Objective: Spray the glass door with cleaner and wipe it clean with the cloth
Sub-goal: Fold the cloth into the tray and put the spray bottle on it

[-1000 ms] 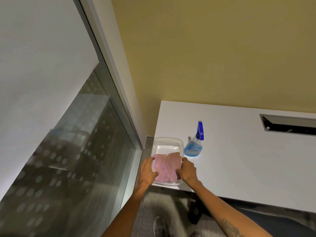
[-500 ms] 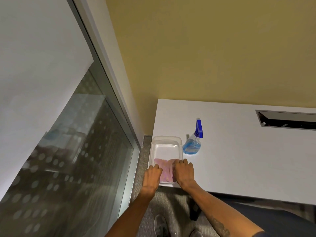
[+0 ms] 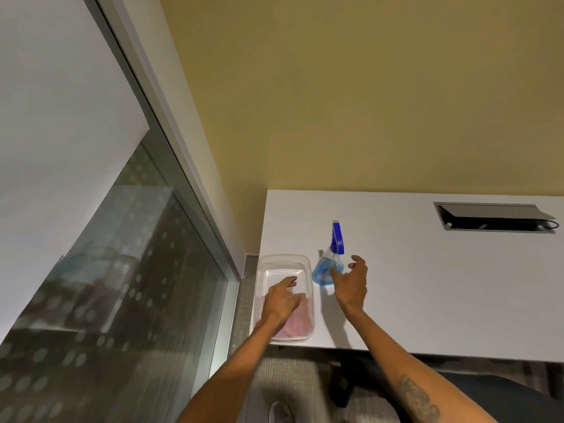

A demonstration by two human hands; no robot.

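Observation:
A pink cloth (image 3: 297, 323) lies in the near end of a clear plastic tub (image 3: 283, 260) at the white table's left corner. My left hand (image 3: 282, 299) rests flat on the cloth, fingers spread, gripping nothing. A spray bottle (image 3: 331, 257) with blue liquid and a blue trigger head stands just right of the tub. My right hand (image 3: 351, 280) hovers beside the bottle with fingers open and curved, close to it but not holding it. The glass door (image 3: 128, 285) with a dotted frosted band fills the left side.
The white table (image 3: 427, 285) runs to the right, with a grey cable hatch (image 3: 491, 216) set into it at the far right. A yellow wall stands behind. A dark chair and my shoe show below the table edge on grey carpet.
Both hands were pressing the cloth down into the tub. My right hand has left the cloth and moved right, next to the spray bottle; my left hand stays on the cloth.

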